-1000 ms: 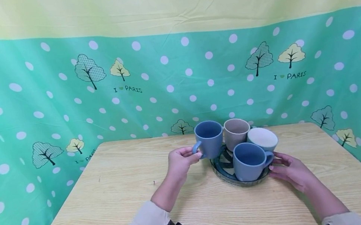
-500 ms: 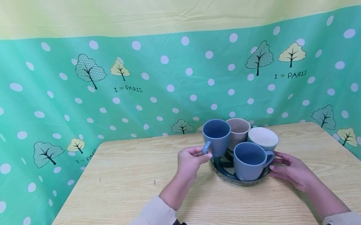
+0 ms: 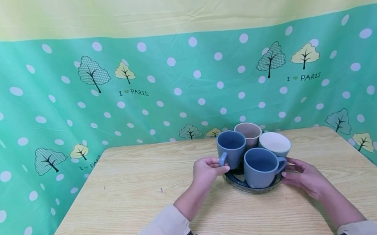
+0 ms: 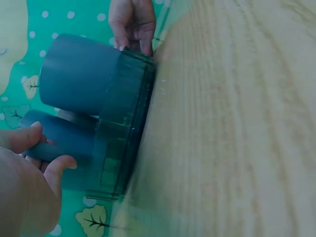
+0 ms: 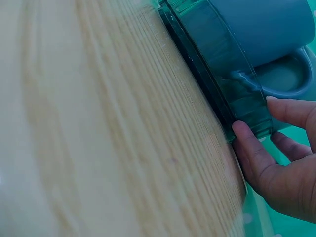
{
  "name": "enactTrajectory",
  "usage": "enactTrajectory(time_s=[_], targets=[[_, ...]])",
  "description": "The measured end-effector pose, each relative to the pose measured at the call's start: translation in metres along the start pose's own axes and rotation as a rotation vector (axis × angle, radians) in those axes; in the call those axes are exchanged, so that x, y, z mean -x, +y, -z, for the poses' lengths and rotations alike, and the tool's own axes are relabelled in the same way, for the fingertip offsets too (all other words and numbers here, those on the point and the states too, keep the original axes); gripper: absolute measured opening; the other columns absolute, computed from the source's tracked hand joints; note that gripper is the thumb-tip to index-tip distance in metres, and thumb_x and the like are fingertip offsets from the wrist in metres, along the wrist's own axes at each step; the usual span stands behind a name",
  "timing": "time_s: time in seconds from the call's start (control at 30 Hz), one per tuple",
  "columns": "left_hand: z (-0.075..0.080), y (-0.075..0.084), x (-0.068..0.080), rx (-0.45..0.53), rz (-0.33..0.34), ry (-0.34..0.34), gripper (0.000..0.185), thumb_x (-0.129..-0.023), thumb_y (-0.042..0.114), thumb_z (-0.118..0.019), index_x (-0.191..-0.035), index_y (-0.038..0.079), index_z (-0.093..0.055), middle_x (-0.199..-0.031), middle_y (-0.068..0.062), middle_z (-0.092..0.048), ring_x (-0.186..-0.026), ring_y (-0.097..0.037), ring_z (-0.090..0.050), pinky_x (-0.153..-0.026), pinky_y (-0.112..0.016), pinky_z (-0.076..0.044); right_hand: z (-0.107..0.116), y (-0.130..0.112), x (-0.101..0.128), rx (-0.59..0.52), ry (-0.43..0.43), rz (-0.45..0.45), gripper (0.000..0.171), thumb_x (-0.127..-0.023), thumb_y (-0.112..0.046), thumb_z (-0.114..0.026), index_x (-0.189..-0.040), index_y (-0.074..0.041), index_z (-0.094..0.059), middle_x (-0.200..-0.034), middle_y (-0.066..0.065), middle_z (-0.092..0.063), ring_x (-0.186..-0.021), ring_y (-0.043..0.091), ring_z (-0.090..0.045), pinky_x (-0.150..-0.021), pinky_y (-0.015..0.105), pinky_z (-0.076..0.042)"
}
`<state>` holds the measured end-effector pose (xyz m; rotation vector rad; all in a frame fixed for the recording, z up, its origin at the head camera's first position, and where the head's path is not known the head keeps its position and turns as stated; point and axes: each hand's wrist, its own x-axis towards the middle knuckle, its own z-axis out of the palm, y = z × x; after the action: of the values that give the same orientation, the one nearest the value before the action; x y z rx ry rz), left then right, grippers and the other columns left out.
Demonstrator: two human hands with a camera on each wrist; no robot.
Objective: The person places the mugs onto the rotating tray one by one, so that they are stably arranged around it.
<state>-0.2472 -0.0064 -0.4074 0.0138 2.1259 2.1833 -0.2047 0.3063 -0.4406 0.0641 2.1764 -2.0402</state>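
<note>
My left hand pinches the handle of a blue mug, which stands upright at the left side of a round, see-through dark green tray. In the left wrist view, thumb and fingers close round that mug handle. My right hand holds the tray's right edge, with its fingertips on the wall by another mug's handle. That blue-grey mug sits at the tray's front. Behind are a pinkish-grey mug and a blue mug with a white inside.
The tray stands on a light wooden table, towards its back right. A green and yellow cloth with dots and trees hangs behind and beside the table. A tiny dark mark shows on the tabletop.
My left hand has carried its blue mug rightwards over the tray, then lowered it among the other mugs. The right hand and tray have hardly moved.
</note>
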Motion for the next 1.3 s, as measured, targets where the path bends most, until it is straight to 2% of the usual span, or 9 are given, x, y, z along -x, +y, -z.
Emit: enactTrajectory(time_s=[0.27, 0.4, 0.57, 0.67, 0.9, 1.1, 1.23, 1.3], targets=[[-0.003, -0.011, -0.001, 0.019, 0.003, -0.010, 0.021, -0.069, -0.004, -0.084, -0.084, 0.000, -0.070, -0.079, -0.008, -0.073, -0.079, -0.017, -0.071, -0.078, -0.027, -0.057, 0.000, -0.002, 0.001, -0.008, -0.003, 0.002, 0.081, -0.093, 0.002, -0.060, -0.152, 0.007, -0.005, -0.145, 0.038, -0.021, -0.099, 0.014, -0.064, -0.092, 0.036, -0.056], [-0.006, -0.014, -0.002, -0.023, -0.011, -0.021, 0.021, -0.068, -0.003, -0.086, -0.081, 0.002, -0.070, -0.077, -0.006, -0.073, -0.076, -0.015, -0.070, -0.070, -0.024, -0.057, 0.000, -0.003, 0.001, -0.008, -0.003, 0.004, 0.082, -0.093, 0.002, -0.061, -0.152, 0.007, -0.005, -0.145, 0.038, -0.021, -0.098, 0.014, -0.065, -0.092, 0.037, -0.056], [-0.010, -0.013, -0.004, -0.118, -0.027, -0.071, 0.023, -0.067, 0.000, -0.088, -0.079, 0.005, -0.069, -0.074, -0.003, -0.072, -0.073, -0.013, -0.070, -0.065, -0.023, -0.057, 0.001, -0.003, 0.002, 0.002, 0.000, 0.005, 0.081, -0.093, 0.002, -0.060, -0.152, 0.007, -0.004, -0.146, 0.039, -0.020, -0.098, 0.013, -0.065, -0.091, 0.036, -0.056], [-0.010, -0.011, -0.004, -0.149, -0.028, -0.106, 0.023, -0.068, 0.000, -0.087, -0.080, 0.005, -0.068, -0.074, -0.002, -0.072, -0.073, -0.013, -0.070, -0.065, -0.023, -0.058, 0.001, -0.003, 0.002, 0.006, 0.002, 0.003, 0.082, -0.093, 0.002, -0.061, -0.152, 0.007, -0.005, -0.146, 0.039, -0.020, -0.097, 0.013, -0.065, -0.091, 0.036, -0.056], [-0.005, -0.009, -0.001, -0.108, -0.041, -0.222, 0.015, -0.077, -0.004, -0.079, -0.088, 0.000, -0.070, -0.081, -0.007, -0.074, -0.080, -0.016, -0.071, -0.075, -0.025, -0.059, 0.000, -0.004, 0.002, 0.006, 0.001, -0.001, 0.083, -0.093, 0.000, -0.062, -0.153, 0.006, -0.005, -0.147, 0.039, -0.019, -0.098, 0.011, -0.064, -0.092, 0.035, -0.055], [-0.004, -0.011, 0.001, -0.171, -0.097, -0.220, 0.017, -0.076, 0.000, -0.081, -0.089, 0.001, -0.071, -0.081, -0.005, -0.072, -0.078, -0.014, -0.069, -0.073, -0.025, -0.059, 0.001, -0.004, 0.004, 0.012, 0.007, -0.012, 0.084, -0.093, -0.001, -0.062, -0.153, 0.005, -0.004, -0.148, 0.039, -0.017, -0.099, 0.011, -0.065, -0.093, 0.035, -0.055], [0.000, -0.014, 0.002, -0.171, -0.098, -0.236, 0.019, -0.078, 0.001, -0.081, -0.094, 0.002, -0.072, -0.085, -0.004, -0.072, -0.080, -0.014, -0.069, -0.074, -0.025, -0.059, -0.001, -0.003, 0.004, 0.023, 0.003, -0.002, 0.082, -0.094, 0.000, -0.061, -0.152, 0.006, -0.003, -0.147, 0.040, -0.018, -0.099, 0.013, -0.065, -0.092, 0.035, -0.055], [0.005, -0.015, 0.002, -0.138, -0.083, -0.258, 0.021, -0.078, 0.000, -0.079, -0.098, 0.001, -0.072, -0.089, -0.006, -0.073, -0.084, -0.016, -0.070, -0.076, -0.027, -0.060, -0.002, -0.003, 0.004, 0.033, 0.001, 0.005, 0.081, -0.094, 0.000, -0.060, -0.152, 0.008, -0.004, -0.146, 0.041, -0.019, -0.100, 0.014, -0.065, -0.093, 0.036, -0.055]])
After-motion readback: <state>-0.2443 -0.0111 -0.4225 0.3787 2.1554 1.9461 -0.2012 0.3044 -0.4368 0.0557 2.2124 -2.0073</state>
